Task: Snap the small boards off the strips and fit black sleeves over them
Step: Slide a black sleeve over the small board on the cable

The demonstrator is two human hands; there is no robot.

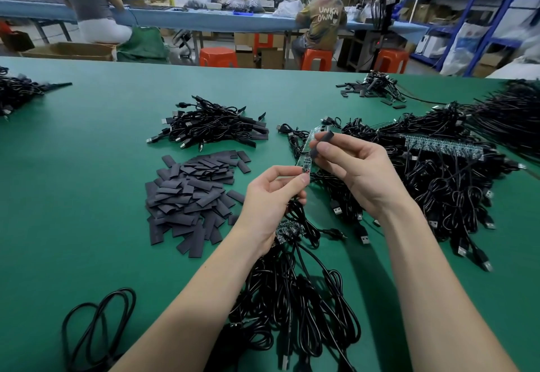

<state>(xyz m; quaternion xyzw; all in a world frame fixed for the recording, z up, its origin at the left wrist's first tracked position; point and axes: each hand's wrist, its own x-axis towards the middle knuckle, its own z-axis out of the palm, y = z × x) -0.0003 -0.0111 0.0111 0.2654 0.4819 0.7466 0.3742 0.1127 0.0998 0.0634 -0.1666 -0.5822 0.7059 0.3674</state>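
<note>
My left hand [273, 196] pinches a small board [305, 168] at its lower end, and the black cable [304, 219] wired to that board hangs below the hand. My right hand [347, 167] pinches a black sleeve [323, 142] just above and right of the board, apart from it. A green strip of boards [309, 142] lies on the table behind both hands. Further boards [287, 230] show under my left wrist. A pile of loose black sleeves [193, 193] lies to the left on the green table [87, 181].
Cable heaps lie at centre back [216, 126], right [444, 173] with a strip of boards [444, 145] on top, and near my arms [295, 307]. A single coiled cable [96, 328] sits at front left. More sleeves and cables [371, 88] lie far right. People sit at a bench behind.
</note>
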